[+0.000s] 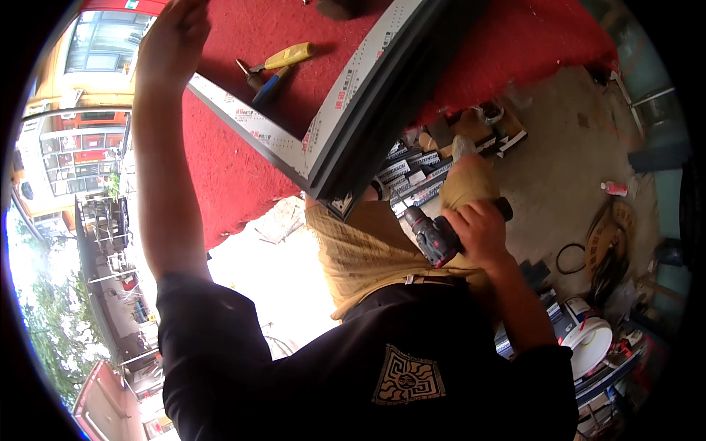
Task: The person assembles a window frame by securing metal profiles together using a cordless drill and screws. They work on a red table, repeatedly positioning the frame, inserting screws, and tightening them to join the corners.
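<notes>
My right hand [478, 231] is closed around a black and red cordless drill [432, 237], held over my lap with its front end toward the frame corner. A dark grey metal profile frame [353, 121] with printed white protective film rests on the red-covered work surface [228, 176]; its mitred corner juts over the near edge, above my thigh. At the upper left, my left hand [180, 26] is raised past one arm of the frame. Its fingers look curled, and the picture's edge cuts them off, so what they hold is hidden.
Inside the frame's angle lie a yellow-handled tool [289, 56] and a blue-handled tool [271, 84]. Stacked packaged profiles [415, 173] sit on the floor beyond my legs. To the right are a coiled cable [610, 242], a pink bottle [614, 189] and a white roll [588, 345].
</notes>
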A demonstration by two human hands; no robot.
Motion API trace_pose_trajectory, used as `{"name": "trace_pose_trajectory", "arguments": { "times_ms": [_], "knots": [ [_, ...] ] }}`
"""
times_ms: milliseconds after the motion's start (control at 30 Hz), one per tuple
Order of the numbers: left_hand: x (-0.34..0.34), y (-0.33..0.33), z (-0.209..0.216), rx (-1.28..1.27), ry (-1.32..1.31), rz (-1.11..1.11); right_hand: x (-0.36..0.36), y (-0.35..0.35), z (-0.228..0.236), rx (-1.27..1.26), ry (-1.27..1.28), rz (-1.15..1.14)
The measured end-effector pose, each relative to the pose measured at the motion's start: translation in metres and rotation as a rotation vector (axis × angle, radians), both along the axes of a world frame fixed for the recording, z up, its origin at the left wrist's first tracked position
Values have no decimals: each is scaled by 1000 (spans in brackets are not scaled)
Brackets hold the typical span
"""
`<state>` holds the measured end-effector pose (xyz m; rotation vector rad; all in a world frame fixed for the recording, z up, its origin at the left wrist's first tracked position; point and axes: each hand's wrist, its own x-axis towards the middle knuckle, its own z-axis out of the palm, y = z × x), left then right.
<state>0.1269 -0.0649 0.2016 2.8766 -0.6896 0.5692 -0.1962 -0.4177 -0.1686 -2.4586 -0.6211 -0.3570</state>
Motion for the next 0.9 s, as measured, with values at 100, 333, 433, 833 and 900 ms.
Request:
{"name": "trace_pose_trajectory", "arguments": {
  "times_ms": [100,333,433,833,900],
  "knots": [
    [-70,35,-24,-1180,660,-143,-5,-6,9,131,26,-30],
    [-254,74,-133,-1905,907,-162,-12,-12,27,494,24,-138],
    [-309,27,-167,-2041,1105,-66,-36,-23,17,675,201,-259],
    [-351,-38,-230,-1911,1431,174,-103,-58,-5,397,454,-225],
    [-353,-44,-228,-1870,1434,211,-104,-57,5,325,435,-160]
  ]
}}
